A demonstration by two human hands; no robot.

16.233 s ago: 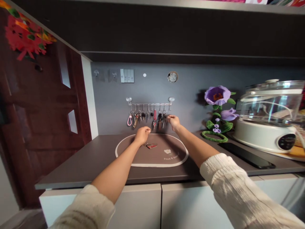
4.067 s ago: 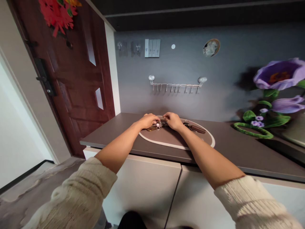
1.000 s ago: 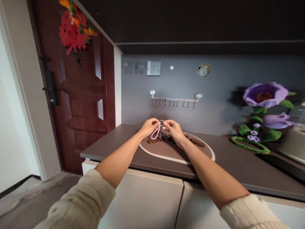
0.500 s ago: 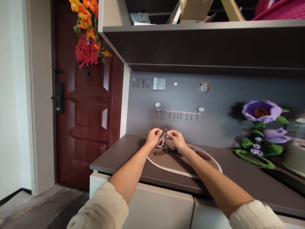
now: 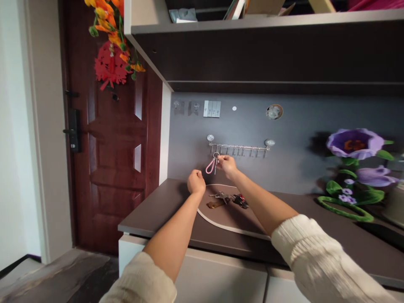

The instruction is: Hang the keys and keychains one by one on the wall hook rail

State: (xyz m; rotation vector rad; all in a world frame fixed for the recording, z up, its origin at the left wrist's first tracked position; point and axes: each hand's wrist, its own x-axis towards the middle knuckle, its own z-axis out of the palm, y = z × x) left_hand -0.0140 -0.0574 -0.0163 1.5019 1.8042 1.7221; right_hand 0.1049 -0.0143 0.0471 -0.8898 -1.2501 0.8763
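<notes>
My right hand [image 5: 227,165] pinches a key ring [image 5: 216,155] just below the left end of a metal hook rail [image 5: 240,147] on the grey back panel. From the ring hang a pink loop strap [image 5: 210,166] and a key [image 5: 215,166]. Whether the ring touches a hook, I cannot tell. Lower and to the left, my left hand [image 5: 196,182] is raised over the counter with its fingers curled in; whether anything is in them is hidden. Beneath the hands, several other keys [image 5: 222,196] and a brown fob [image 5: 215,204] lie on an oval mat [image 5: 233,219].
A purple fabric flower [image 5: 355,145] with a green base stands on the counter [image 5: 151,206] at the right. Overhead juts a dark cabinet [image 5: 252,54] with an open shelf. A dark red door [image 5: 110,168] stands at the left. Small clear hooks [image 5: 195,107] are stuck to the panel.
My right hand has risen with the key ring from above the mat to the hook rail. My left hand has let go of the ring and drawn back to the left, its fingers curled.
</notes>
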